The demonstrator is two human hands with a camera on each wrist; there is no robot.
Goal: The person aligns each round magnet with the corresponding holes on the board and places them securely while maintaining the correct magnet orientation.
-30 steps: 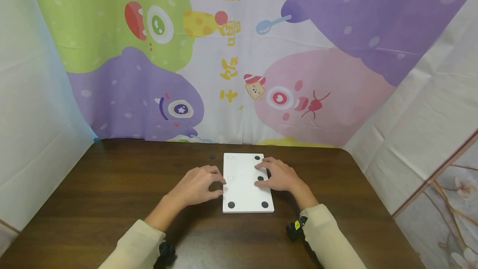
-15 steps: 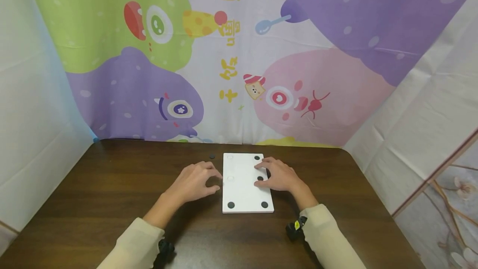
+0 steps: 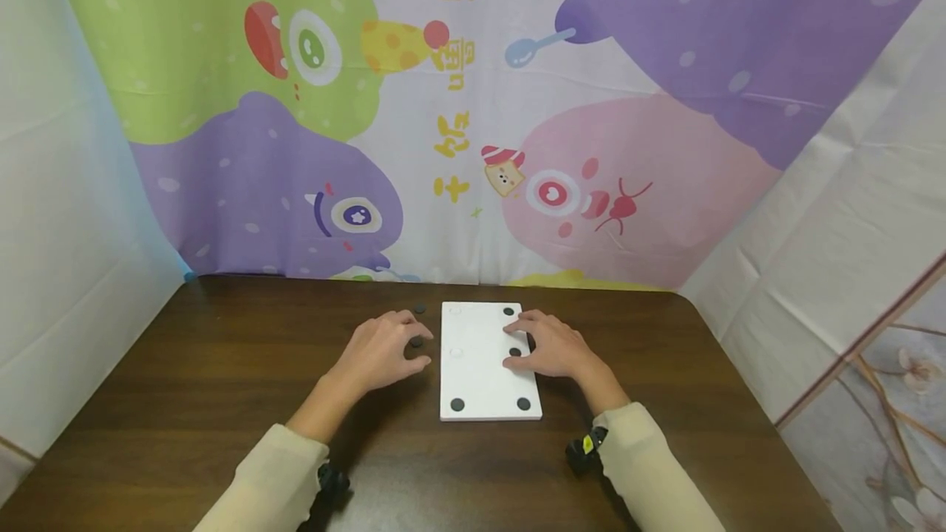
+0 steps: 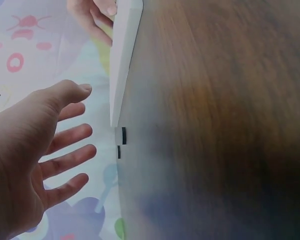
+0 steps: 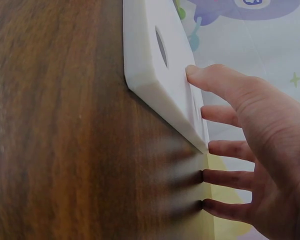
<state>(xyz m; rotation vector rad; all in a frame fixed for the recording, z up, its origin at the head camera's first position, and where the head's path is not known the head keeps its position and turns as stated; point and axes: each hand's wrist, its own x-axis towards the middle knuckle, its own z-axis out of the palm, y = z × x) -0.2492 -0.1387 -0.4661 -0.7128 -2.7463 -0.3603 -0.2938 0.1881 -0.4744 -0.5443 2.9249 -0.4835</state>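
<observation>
A flat white board (image 3: 484,368) lies on the table. Several round black discs sit in it: three down the right side and one near left (image 3: 457,405); two pale round recesses (image 3: 456,352) show further up the left. On the table left of the board are two loose black discs, a far one (image 3: 420,309) and a nearer one (image 3: 416,342), seen edge-on in the left wrist view. My left hand (image 3: 380,351) hovers above the table by the nearer disc, fingers apart, holding nothing. My right hand (image 3: 554,346) rests on the board's right side, thumb and fingers extended.
The dark wooden table (image 3: 244,401) ends at the back against a hanging cartoon cloth (image 3: 458,253). Pale cloth walls (image 3: 813,269) stand at both sides. Bare wood lies around the board.
My left hand has pulled away from the board's left edge, back to the left. The nearer loose disc is now visible beneath its fingers. My right hand and the board stay put.
</observation>
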